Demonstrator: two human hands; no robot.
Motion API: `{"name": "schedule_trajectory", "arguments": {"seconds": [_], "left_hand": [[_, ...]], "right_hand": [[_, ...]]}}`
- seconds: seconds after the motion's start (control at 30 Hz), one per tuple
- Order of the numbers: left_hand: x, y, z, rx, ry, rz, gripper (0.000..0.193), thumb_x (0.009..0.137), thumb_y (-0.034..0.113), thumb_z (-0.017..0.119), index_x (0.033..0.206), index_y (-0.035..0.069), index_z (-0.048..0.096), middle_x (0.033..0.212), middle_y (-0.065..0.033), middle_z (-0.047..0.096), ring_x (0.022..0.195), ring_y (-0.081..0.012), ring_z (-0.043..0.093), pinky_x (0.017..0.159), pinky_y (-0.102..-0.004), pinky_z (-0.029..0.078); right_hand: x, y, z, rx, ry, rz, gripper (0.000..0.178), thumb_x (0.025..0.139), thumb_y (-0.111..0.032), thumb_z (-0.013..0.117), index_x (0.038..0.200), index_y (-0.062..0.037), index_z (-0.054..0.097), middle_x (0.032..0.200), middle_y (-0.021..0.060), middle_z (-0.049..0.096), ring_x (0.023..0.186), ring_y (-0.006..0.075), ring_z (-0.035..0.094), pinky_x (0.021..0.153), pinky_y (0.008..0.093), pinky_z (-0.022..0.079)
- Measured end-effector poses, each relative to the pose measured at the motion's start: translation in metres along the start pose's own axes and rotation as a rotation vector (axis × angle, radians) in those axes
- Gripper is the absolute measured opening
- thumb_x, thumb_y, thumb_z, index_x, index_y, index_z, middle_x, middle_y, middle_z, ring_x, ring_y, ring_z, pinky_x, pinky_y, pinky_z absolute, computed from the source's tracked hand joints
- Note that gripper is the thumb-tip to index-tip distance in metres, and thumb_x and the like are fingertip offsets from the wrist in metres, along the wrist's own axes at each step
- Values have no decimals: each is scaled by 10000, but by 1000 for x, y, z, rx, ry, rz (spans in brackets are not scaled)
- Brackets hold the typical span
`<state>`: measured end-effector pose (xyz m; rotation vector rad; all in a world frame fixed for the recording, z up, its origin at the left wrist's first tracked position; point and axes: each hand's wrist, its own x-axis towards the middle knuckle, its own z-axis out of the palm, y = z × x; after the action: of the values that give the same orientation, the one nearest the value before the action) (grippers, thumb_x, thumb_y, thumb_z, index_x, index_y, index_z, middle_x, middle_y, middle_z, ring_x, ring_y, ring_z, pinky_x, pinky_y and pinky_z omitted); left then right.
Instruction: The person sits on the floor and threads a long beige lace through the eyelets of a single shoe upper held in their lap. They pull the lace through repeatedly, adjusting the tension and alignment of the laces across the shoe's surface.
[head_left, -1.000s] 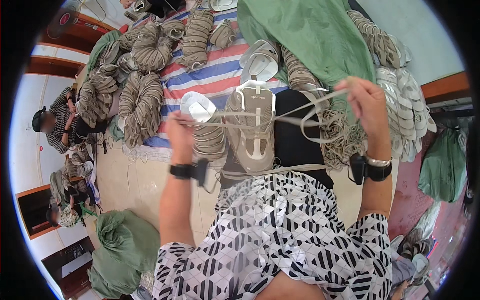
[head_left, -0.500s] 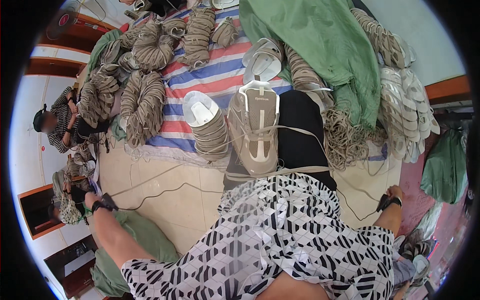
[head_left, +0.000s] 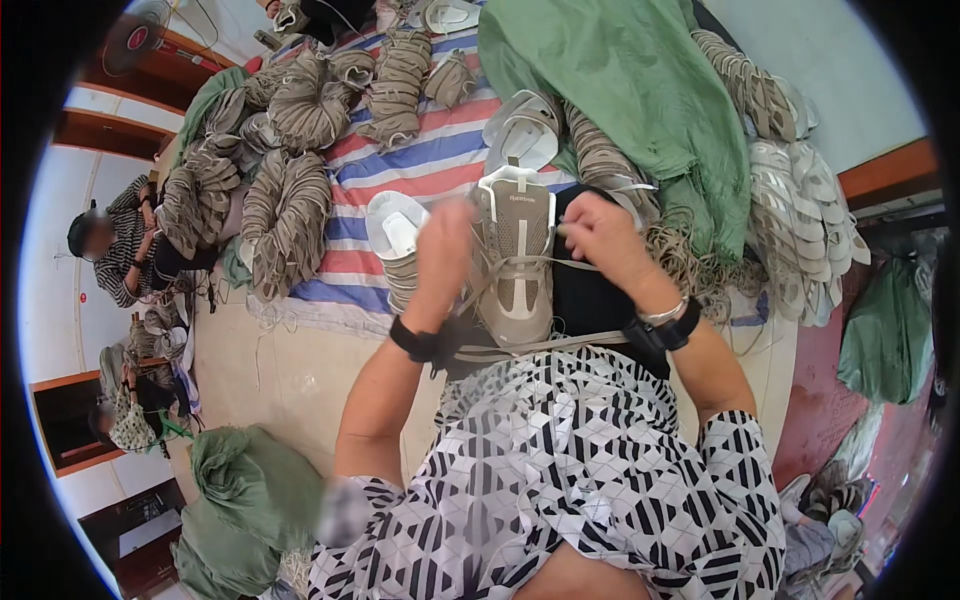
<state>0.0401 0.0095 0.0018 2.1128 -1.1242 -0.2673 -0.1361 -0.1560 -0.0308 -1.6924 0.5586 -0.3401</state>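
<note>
A beige sneaker upper (head_left: 518,290) with a white lining lies across my black-trousered lap, its toe toward me. A flat tan shoelace (head_left: 527,260) crosses its lower eyelet area. To the right of the tongue, my right hand (head_left: 605,238) is closed in a pinch, with a small pale tip showing at its fingertips, apparently a lace end. My left hand (head_left: 446,255) is at the upper's left side, its fingers smeared by motion. Just behind that hand stands a stack of nested uppers (head_left: 397,225), partly hidden. More lace strands (head_left: 560,343) lie across my lap below the toe.
Bundles of beige uppers (head_left: 285,225) rest on a striped sheet (head_left: 400,165). A green cloth (head_left: 620,95) covers part of the right side, beside tangled laces (head_left: 690,255) and stacked uppers (head_left: 800,225). A green sack (head_left: 250,500) sits at left. Another person (head_left: 125,235) sits far left.
Both my hands have come in from wide out at the sides to either side of the upper. The lace strands that were stretched outward no longer span to the sides.
</note>
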Motion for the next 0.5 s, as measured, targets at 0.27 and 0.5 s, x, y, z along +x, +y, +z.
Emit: {"name": "schedule_trajectory", "arguments": {"seconds": [0.27, 0.5], "left_hand": [[-93, -36, 19, -295, -97, -266, 201, 951, 197, 514, 887, 22, 590, 637, -49, 543, 554, -146, 496, 532, -305, 416], [-87, -34, -3, -996, -43, -606, 230, 946, 167, 556, 1121, 24, 598, 792, 0, 570, 641, -34, 484, 546, -203, 423]], "right_hand": [[-34, 14, 22, -216, -53, -2, 81, 854, -20, 564, 923, 14, 590, 700, 93, 650, 604, 149, 664, 547, 260, 507], [-32, 9, 28, -213, -9, 9, 42, 852, -30, 587, 856, 12, 594, 701, 87, 650, 560, 148, 650, 517, 260, 495]]}}
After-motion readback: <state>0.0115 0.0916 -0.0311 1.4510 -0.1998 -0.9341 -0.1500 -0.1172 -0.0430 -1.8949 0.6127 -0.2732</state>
